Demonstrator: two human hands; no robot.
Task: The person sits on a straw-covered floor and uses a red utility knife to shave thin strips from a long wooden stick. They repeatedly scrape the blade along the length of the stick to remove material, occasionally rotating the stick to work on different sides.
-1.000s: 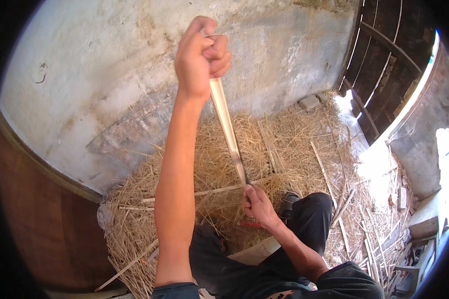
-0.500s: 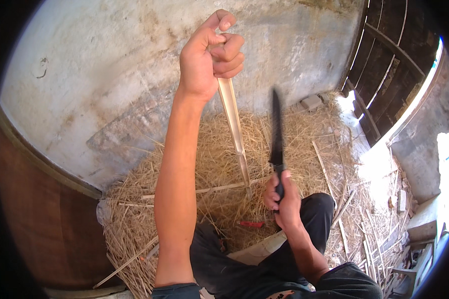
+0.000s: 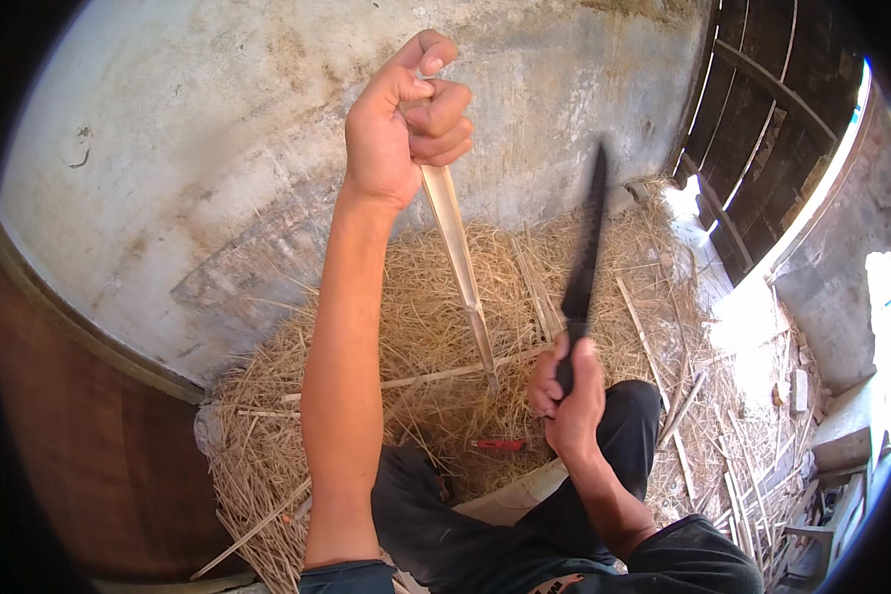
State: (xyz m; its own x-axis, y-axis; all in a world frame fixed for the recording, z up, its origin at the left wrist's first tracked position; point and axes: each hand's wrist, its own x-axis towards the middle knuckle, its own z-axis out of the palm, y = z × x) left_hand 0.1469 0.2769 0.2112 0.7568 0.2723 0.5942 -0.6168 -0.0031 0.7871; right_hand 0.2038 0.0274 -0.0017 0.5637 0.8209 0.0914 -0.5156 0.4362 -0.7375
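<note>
My left hand (image 3: 406, 129) is raised in front of the wall, its fingers wrapped round the top of a split bamboo strip (image 3: 452, 233). The pale strip slants down to the right, with a node partway along and its lower end near the straw. My right hand (image 3: 569, 401) grips the dark handle of a black-bladed knife (image 3: 588, 247), held point up to the right of the strip. Knife and strip are apart. The blade is slightly smeared by motion. The upper end of the strip is hidden inside my left fist.
Straw and loose thin sticks (image 3: 426, 376) cover the floor. A small red tool (image 3: 499, 445) lies between my knees (image 3: 629, 416). Behind stands a stained plaster wall (image 3: 218, 148); a brown wooden panel (image 3: 79, 426) is at left, dark slatted boards (image 3: 762, 119) at upper right.
The knife has swung up and to the right, away from the bamboo strip, its point now further right. My left hand has shifted slightly left and down, still holding the strip.
</note>
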